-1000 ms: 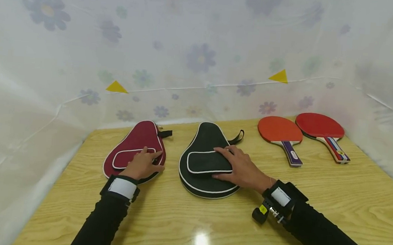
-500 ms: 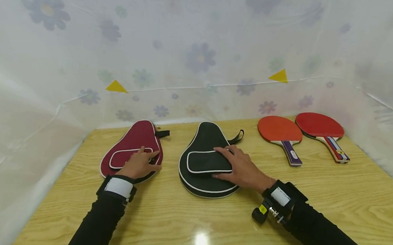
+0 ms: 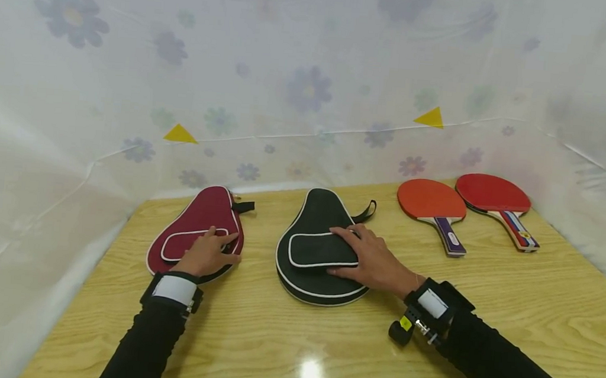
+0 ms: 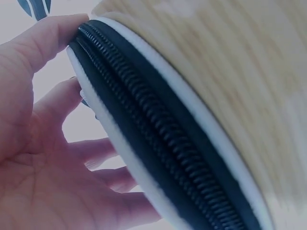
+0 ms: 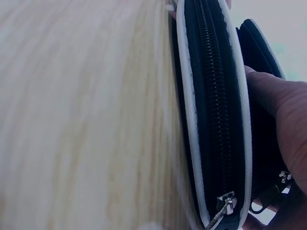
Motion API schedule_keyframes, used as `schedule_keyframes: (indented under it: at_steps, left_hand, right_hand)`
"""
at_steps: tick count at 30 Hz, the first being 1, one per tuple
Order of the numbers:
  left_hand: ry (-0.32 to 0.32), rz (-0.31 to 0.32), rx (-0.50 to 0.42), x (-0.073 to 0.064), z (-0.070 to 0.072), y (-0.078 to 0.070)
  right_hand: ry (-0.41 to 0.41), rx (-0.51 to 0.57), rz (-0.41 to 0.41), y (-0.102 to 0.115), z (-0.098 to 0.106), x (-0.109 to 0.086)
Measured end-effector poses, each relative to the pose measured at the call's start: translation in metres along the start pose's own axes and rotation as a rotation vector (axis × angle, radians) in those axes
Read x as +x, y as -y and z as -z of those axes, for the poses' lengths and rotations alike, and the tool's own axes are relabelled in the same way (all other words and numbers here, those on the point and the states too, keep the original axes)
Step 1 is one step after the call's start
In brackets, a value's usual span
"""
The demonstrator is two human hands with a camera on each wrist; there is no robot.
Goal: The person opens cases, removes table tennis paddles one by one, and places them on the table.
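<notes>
The left hand (image 3: 204,256) rests loosely spread on the red case (image 3: 206,208) left of the black case (image 3: 324,208), where the right hand (image 3: 375,260) lies, also spread.

Wooden table (image 3: 258,346) under cases (image 3: 207,211) (image 3: 322,250) and paddles (image 3: 432,202) (image 3: 495,195)

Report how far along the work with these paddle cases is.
Done: the maroon case and black case lie side by side on the table.
In hand: the left hand touches the maroon case, the right hand the black.
Remaining, perhaps: the orange paddle and red paddle, lying outside the cases.
</notes>
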State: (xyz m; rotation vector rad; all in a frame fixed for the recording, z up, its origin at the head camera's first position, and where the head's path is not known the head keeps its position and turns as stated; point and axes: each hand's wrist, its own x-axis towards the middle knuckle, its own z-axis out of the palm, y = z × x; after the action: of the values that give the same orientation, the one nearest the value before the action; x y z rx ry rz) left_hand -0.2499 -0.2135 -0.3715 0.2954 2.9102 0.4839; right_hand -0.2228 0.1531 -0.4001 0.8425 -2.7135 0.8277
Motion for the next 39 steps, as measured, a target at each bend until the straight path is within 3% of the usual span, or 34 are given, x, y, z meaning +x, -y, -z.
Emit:
schedule_keyframes:
  at_steps: [14, 39]
  left_hand:
    - [0.011, 0.017, -0.002, -0.002, 0.003, 0.016]
    - [-0.011, -0.008, -0.006, -0.008, 0.009, 0.038]
  right_hand:
    - [0.003, 0.0, -0.006, -0.001, 0.001, 0.0]
    - [-0.008, 0.001, -0.01, -0.001, -0.001, -0.001]
